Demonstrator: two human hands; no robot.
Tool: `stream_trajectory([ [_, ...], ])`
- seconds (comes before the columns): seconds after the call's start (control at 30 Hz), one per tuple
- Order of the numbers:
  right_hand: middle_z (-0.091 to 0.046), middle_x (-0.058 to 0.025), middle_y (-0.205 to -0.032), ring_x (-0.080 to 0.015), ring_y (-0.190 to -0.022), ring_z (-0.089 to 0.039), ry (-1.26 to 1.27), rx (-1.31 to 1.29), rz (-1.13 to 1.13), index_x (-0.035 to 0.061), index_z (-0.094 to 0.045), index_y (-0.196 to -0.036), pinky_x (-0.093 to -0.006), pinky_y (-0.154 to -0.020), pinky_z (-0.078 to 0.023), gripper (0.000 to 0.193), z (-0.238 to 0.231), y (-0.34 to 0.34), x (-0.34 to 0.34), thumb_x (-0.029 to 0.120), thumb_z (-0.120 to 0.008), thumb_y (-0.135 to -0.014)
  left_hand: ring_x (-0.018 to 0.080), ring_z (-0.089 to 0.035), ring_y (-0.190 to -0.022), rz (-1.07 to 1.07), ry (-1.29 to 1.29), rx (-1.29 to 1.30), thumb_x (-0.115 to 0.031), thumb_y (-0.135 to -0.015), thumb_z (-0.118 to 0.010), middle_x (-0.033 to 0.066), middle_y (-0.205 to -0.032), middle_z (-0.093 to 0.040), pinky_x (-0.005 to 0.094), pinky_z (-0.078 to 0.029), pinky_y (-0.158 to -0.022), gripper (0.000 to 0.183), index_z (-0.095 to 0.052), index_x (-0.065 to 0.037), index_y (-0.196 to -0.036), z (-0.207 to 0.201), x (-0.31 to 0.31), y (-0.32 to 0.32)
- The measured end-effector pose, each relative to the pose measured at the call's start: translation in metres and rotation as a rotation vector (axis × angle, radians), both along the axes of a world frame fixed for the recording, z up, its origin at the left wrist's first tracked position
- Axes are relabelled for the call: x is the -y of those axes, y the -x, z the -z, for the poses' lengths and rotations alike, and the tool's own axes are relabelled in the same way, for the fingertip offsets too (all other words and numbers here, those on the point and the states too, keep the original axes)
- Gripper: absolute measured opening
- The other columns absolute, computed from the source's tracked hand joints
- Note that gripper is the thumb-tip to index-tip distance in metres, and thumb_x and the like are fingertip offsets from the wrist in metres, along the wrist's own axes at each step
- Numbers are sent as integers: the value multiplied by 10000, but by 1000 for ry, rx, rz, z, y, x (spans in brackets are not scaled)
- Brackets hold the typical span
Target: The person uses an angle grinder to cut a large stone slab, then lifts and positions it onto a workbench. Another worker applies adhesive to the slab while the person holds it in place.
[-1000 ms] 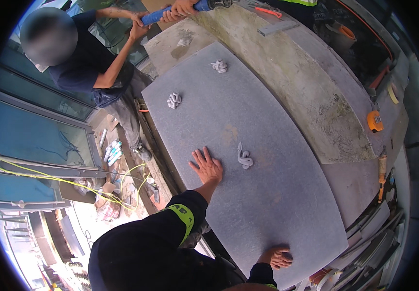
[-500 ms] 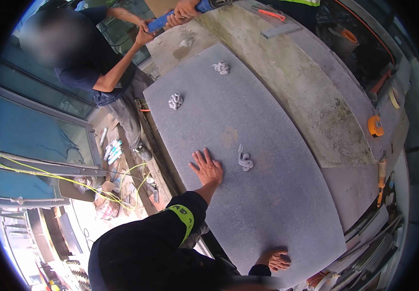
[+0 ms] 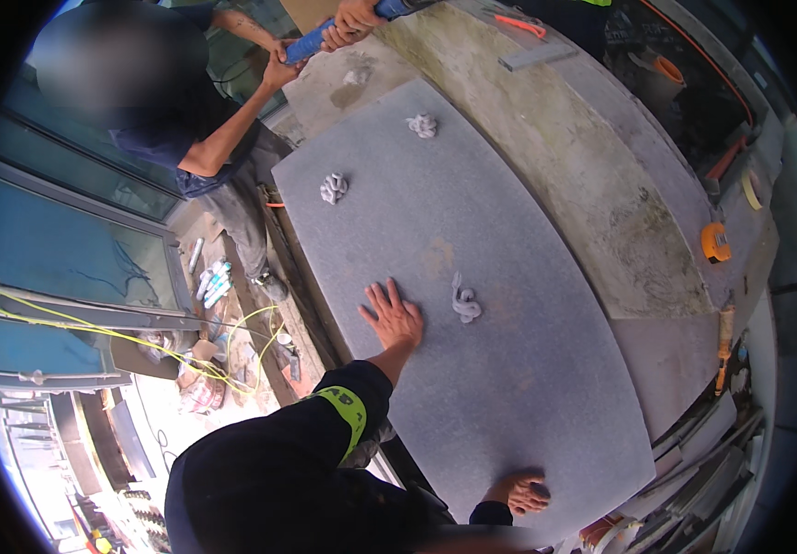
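Note:
My left hand (image 3: 394,316) lies flat with spread fingers on a large grey stone slab (image 3: 528,397), near its left edge. My right hand (image 3: 523,492) rests on the slab's near end, its fingers curled in; whether anything is under them is hidden. Three squiggled heaps of pale grey paste sit on the slab: one heap (image 3: 465,300) right of my left hand, another heap (image 3: 333,188) at the far left, and a third heap (image 3: 422,126) near the far end. Beyond the slab, a co-worker (image 3: 205,148) grips a blue tube-shaped tool (image 3: 311,42), and another person's hand (image 3: 352,23) also holds it.
A concrete ledge (image 3: 592,194) runs along the slab's right side. On it are an orange tape measure (image 3: 715,242), a flat grey bar (image 3: 537,57) and an orange-handled tool (image 3: 520,25). Several cartridges (image 3: 216,283) and yellow cable (image 3: 94,323) lie at left; board offcuts (image 3: 703,471) at lower right.
The blue tool has shifted slightly to the right with the hands on it. The view has moved a little; both my hands stay in place on the slab.

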State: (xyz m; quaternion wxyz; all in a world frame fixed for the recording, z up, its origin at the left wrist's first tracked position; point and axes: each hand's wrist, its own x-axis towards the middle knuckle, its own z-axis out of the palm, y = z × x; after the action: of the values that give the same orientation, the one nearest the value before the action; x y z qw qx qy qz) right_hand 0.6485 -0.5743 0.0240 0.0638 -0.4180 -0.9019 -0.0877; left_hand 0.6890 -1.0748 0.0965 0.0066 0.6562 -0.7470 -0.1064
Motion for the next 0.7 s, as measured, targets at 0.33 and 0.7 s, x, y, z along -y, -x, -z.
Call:
stream_trajectory([
  [0.33,-343,-170,-1762,-336,-1642,-301,5,10,1,68,-339,-1699,-594,-1257,-276,951,-2,1,-2,768,-284,-1057,413,-41,-1697,6,13,9,-347,-999,-447,240,-1800,-191,679,13,-1322,798,-252,-113,-1737,0,0,-1],
  [0.7,-361,-172,-1752,-336,-1639,-310,-15,35,-1,73,-352,-1692,-593,-1254,-282,954,-3,2,-3,777,-277,-1052,401,-35,-1700,-1,22,-5,-348,-1007,-430,233,-1803,-185,676,22,-1325,789,-251,-111,-1738,-1,0,-1],
])
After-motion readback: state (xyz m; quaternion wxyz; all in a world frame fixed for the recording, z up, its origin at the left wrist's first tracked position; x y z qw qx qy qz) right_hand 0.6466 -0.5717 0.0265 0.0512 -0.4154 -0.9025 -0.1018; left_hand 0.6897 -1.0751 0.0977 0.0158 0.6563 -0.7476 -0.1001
